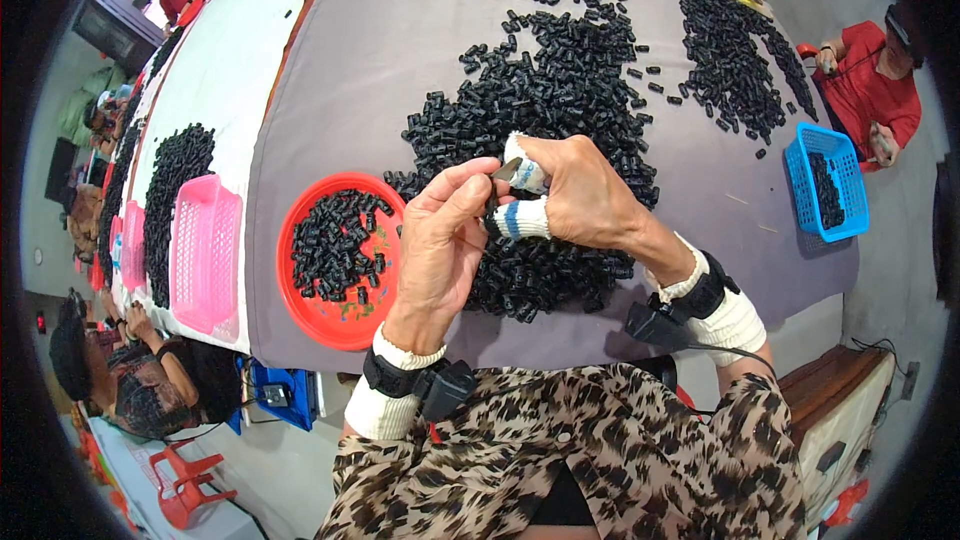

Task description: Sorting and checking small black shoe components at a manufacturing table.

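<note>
Nearest, a black strap with a small box sits over the white cuff at the left wrist. Just beyond, both hands meet above the desk. The fingers of the left hand are drawn together in a narrow pinch, apparently around a small black piece that is mostly hidden. The fingers of the right hand, with white cloth covers on thumb and forefinger, close on a thin dark tool, perhaps a blade, at that piece.

Left of the hands, a round red tray carries a modest heap of black pieces and some coloured scraps. Under and beyond the hands spreads a far larger pile of black pieces.

The one piece seems to be mid-work. If the tray takes finished pieces, a small share is done and most is left; the pictures do not settle which heap is which.

Farther out, a pink basket stands on the left, and a blue basket holding some black pieces stands on the right, near a co-worker in red.
</note>
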Demonstrator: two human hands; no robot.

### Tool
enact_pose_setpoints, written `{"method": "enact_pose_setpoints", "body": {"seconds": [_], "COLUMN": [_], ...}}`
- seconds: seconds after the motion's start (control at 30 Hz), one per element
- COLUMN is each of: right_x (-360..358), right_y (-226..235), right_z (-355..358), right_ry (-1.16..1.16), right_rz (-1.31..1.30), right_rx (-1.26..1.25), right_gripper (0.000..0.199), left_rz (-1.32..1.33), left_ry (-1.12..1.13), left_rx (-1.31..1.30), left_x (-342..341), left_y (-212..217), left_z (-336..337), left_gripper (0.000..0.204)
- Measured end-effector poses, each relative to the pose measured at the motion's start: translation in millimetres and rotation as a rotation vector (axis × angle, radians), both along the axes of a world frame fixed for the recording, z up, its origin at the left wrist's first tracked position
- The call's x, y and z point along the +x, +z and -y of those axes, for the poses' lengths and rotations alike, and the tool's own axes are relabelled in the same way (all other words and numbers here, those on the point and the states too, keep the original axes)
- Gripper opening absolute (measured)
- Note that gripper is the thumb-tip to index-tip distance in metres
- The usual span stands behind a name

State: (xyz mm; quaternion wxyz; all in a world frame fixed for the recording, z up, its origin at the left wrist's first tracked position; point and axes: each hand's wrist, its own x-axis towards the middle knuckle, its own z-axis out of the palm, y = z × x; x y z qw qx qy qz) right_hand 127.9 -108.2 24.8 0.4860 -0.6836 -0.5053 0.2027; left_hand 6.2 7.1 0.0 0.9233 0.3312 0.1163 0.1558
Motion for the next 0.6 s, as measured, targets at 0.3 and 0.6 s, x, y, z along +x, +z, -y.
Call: {"method": "enact_pose_setpoints", "body": {"seconds": [0.3,0.6], "right_x": [3.2,3.0], "right_y": [2.1,3.6], "right_z": [-1.6,-4.3], "right_ry": [0.061,0.133], "right_rz": [-0.033,-0.011], "right_rx": [-0.065,-0.091], "right_gripper": [0.033,0.034], "left_rz": [0.044,0.025], "left_ry": [0.002,0.012], "left_rx": [-0.041,-0.011], "left_x": [-4.4,-4.9], "left_y": [-7.4,-6.1], "left_z": [-1.2,0.5], "left_gripper": [0.022,0.020]}}
